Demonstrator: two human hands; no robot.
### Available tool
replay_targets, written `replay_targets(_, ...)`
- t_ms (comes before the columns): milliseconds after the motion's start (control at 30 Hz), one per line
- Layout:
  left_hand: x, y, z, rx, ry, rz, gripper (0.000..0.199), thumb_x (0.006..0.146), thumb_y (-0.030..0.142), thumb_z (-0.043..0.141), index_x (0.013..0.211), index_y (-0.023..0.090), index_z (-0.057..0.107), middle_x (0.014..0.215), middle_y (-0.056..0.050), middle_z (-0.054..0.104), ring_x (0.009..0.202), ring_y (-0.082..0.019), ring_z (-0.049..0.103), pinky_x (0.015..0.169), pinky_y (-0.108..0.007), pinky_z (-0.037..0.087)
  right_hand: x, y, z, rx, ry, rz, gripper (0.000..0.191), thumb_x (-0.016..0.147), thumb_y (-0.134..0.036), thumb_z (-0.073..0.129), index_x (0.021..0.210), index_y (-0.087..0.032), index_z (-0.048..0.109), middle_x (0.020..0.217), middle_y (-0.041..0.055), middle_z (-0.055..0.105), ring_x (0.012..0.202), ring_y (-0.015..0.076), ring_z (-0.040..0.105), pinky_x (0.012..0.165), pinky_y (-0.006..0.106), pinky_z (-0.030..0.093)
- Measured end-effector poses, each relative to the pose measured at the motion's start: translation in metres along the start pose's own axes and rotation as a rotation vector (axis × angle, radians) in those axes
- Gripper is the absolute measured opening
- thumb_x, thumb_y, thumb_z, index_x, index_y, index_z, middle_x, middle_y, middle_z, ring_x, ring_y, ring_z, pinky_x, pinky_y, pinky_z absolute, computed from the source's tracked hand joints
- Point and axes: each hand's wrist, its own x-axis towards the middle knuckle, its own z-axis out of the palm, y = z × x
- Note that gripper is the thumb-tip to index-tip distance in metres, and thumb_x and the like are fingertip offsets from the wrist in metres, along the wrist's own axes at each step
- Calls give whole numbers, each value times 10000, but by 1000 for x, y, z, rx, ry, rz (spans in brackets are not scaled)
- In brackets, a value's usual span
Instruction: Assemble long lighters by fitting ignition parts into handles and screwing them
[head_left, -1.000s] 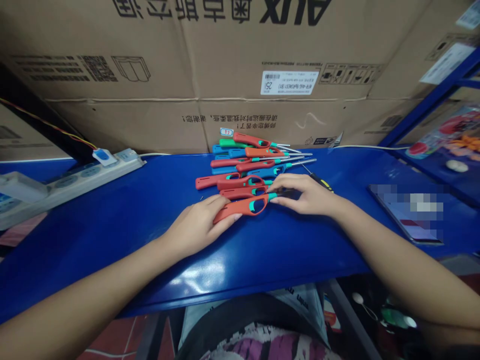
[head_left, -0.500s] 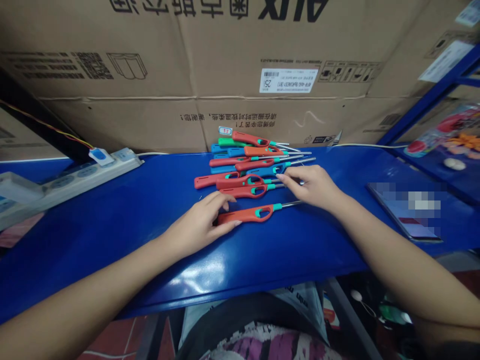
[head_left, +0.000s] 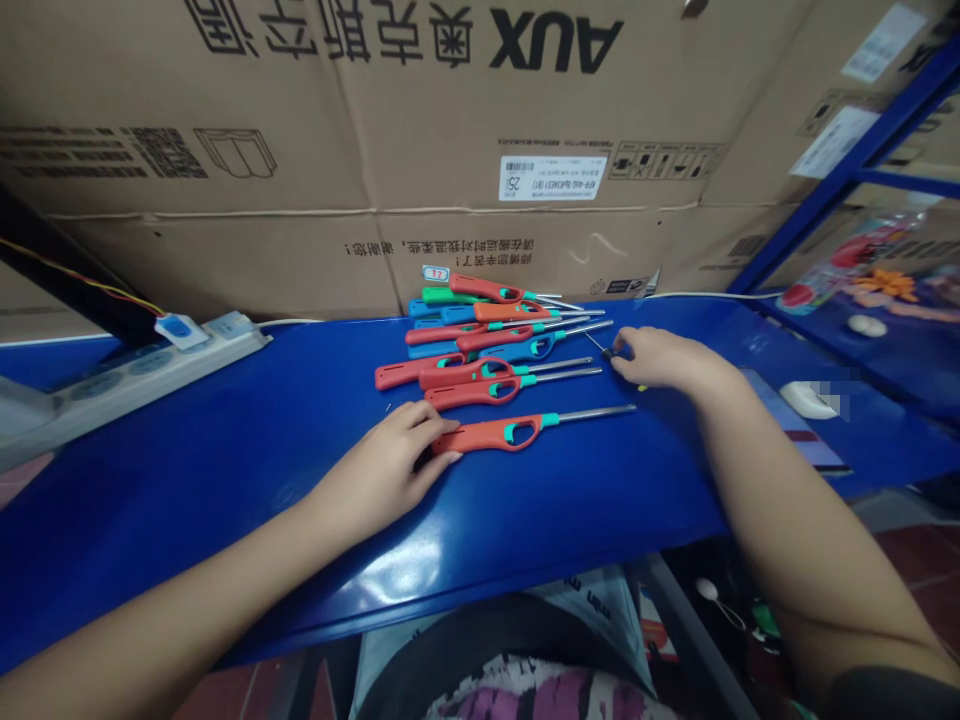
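Note:
An orange-red long-necked lighter (head_left: 491, 434) lies nearest the front of the blue table, its metal tube pointing right. My left hand (head_left: 405, 450) grips its handle end between thumb and fingers. Behind it lies a pile of similar lighters in red, blue, green and orange, among them a red one (head_left: 466, 375) and a blue one (head_left: 525, 347), tubes to the right. My right hand (head_left: 660, 360), right of the pile, pinches a small tool (head_left: 604, 352) with a dark handle and thin metal shaft. Its fingers partly hide the tool.
A white power strip (head_left: 127, 380) lies at the left. A large cardboard box (head_left: 300, 250) stands behind the blue table (head_left: 247, 450). A flat dark device (head_left: 787, 420) and a white object (head_left: 810, 400) are at the right, near a blue frame (head_left: 847, 180).
My right hand has moved right, away from the lighter tubes, and the thin tool now shows in it. The view has shifted slightly. My left hand stays at the front lighter's handle end.

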Motion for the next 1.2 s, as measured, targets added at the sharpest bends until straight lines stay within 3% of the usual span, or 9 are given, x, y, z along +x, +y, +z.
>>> replay_targets(133,-1,1,1,13,-16,-6,286,976,321,557,1178,157,676,1053,-114,642,1012,-274,631,899,-434,551,-6,2,-5,18,-69,-23,454,704,-267,681,1155,-216,669,960,93,732,768,247,667,630,321,477)
replay_targets(267,-1,2,2,28,-17,8,280,983,315,543,1177,156,668,1067,-117,635,1015,-271,624,910,-438,548,-4,4,-10,51,39,-2,411,733,-332,653,1131,-232,672,980,98,727,827,270,666,648,329,464)
replay_targets(400,-1,1,5,36,1,41,292,996,322,515,1201,165,652,1120,-122,630,1045,-268,618,942,-438,541,2,3,-11,280,377,1,319,840,-369,560,1098,-204,650,1002,93,709,869,244,659,731,330,492)
replay_targets(533,-1,0,7,19,13,56,331,1006,348,498,1252,176,636,1194,-124,628,1118,-269,608,1010,-432,516,0,-8,-9,497,816,-27,221,891,-411,561,828,-204,604,770,72,615,730,227,595,709,359,494)
replay_targets(667,0,0,3,-37,13,34,365,1012,379,501,1299,188,621,1244,-113,630,1154,-256,613,1031,-403,505,-8,-27,0,629,1055,-180,298,953,-469,525,776,-231,499,802,66,558,754,218,570,706,362,490)
replay_targets(733,1,0,-2,-68,40,14,361,1013,389,506,1294,195,626,1244,-102,638,1134,-241,629,1013,-379,511,-12,-38,6,752,1043,-298,293,974,-481,505,821,-232,491,835,67,564,778,216,583,710,356,500)
replay_targets(867,6,-4,-10,-43,145,42,269,1019,336,501,1157,187,679,1143,-83,670,1089,-216,631,995,-354,497,-22,-58,18,1066,759,-468,288,998,-519,464,910,-245,468,814,30,597,549,140,525,525,296,460)
replay_targets(967,10,-12,-14,58,183,88,249,1012,293,494,1121,176,684,1123,-88,674,1080,-223,608,1000,-374,474,-30,-65,24,1075,636,-575,272,996,-507,483,913,-248,472,743,0,606,483,119,485,488,280,428)
replay_targets(1200,14,-44,-40,248,112,-242,263,891,396,560,974,175,675,1014,-92,653,911,-251,633,800,-362,503,-39,-63,24,596,854,-792,195,929,-416,589,916,-224,558,762,7,672,599,135,607,576,256,468)
